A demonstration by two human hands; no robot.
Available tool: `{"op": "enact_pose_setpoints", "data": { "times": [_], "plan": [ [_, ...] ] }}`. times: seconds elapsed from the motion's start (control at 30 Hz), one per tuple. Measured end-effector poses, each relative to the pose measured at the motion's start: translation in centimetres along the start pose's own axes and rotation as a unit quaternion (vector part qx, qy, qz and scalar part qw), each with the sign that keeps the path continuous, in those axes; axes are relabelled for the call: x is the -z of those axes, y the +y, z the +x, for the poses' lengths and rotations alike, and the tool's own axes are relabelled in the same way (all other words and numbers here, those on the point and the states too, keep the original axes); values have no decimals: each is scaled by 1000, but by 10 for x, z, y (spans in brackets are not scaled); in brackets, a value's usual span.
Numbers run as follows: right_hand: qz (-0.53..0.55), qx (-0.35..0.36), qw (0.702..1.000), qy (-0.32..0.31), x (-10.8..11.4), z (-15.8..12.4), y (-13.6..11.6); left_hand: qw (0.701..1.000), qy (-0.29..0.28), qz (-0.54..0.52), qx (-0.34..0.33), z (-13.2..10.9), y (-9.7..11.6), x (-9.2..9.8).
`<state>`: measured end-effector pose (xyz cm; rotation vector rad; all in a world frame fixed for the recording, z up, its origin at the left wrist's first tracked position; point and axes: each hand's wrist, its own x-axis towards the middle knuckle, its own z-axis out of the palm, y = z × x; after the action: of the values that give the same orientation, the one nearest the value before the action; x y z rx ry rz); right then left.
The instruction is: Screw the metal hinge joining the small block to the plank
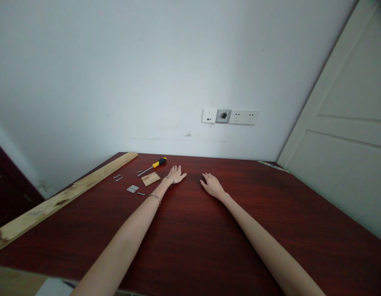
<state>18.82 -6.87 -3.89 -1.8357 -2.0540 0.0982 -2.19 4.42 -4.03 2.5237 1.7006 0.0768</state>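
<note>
My left hand lies flat on the dark red table, fingers spread, holding nothing. Just left of it is a small wooden block. Behind that block a screwdriver with a yellow and black handle points toward the front left. A metal hinge rests further left, with a screw beside it. Several more screws are scattered nearby. My right hand also rests palm down on the tabletop, its fingers stretched out and slightly apart, touching only the table.
Along the table's left edge runs a long wooden board. A thin, pale strip lies at the back right corner. White wall sockets are above the back edge, and a white panelled door stands at the right.
</note>
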Motion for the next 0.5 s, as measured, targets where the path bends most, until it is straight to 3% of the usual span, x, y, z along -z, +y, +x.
{"op": "enact_pose_setpoints", "data": {
  "times": [0.5],
  "plan": [
    [-39,18,999,16,-6,0,4,1000,6,-12,-10,-12,3,-2]
  ]
}}
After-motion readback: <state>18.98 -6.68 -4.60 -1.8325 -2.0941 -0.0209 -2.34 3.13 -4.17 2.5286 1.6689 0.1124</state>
